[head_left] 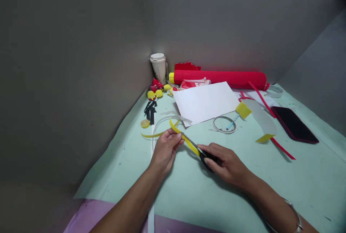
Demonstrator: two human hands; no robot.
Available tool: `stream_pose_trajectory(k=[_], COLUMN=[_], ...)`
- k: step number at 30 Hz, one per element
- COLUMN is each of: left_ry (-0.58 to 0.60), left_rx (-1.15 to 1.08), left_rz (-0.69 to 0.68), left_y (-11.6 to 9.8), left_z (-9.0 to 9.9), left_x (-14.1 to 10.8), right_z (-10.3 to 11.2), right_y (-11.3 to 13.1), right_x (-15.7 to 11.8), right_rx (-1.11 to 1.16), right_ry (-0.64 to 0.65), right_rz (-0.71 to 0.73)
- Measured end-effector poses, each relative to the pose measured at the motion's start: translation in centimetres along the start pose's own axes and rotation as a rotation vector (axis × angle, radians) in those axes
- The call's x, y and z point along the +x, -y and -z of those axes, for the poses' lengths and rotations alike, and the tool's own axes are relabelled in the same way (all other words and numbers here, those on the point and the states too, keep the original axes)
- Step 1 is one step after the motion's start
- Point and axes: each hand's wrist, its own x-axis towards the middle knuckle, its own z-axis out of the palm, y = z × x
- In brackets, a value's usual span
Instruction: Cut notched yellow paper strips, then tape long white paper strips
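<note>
Between thumb and fingers, my left hand pinches a ridged yellow paper strip near the middle of the table. My right hand grips black-handled scissors, their blades lying along the strip and pointing toward my left fingertips. A thin yellow strip curls out to the left, beside my left hand. Pale curled strips lie just behind that hand. How far the blades are parted cannot be made out.
White paper lies behind my hands, before a red corrugated roll. A lidded cup, black strips and small yellow-red pieces stand back left. Rightward are a metal ring, red strips and a phone.
</note>
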Motion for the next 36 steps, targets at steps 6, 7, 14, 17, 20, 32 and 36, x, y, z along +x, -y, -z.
stream_pose_trajectory(k=[6,7,14,17,20,32,36], left_ry=[0.014,0.017,0.048,0.050,0.053,0.056,0.062], left_rx=[0.004,0.006,0.009,0.003,0.008,0.016,0.033], left_rz=[0.003,0.002,0.011,0.015,0.013,0.042,0.050], left_y=[0.08,0.08,0.21,0.24,0.28,0.61,0.67], left_z=[0.13,0.11,0.14,0.19,0.21,0.14,0.10], left_x=[0.04,0.04,-0.01,-0.03,0.00,-0.05,-0.05], right_z=[-0.02,-0.02,0.24,0.33,0.31,0.01,0.04], right_y=[0.07,0.12,0.49,0.48,0.42,0.20,0.34], right_x=[0.04,0.06,0.34,0.35,0.31,0.20,0.25], right_rx=[0.000,0.003,0.046,0.034,0.029,0.047,0.043], right_ry=[0.013,0.011,-0.010,0.000,0.010,0.005,-0.008], right_rz=[-0.021,-0.025,-0.071,-0.087,-0.080,-0.064,-0.059])
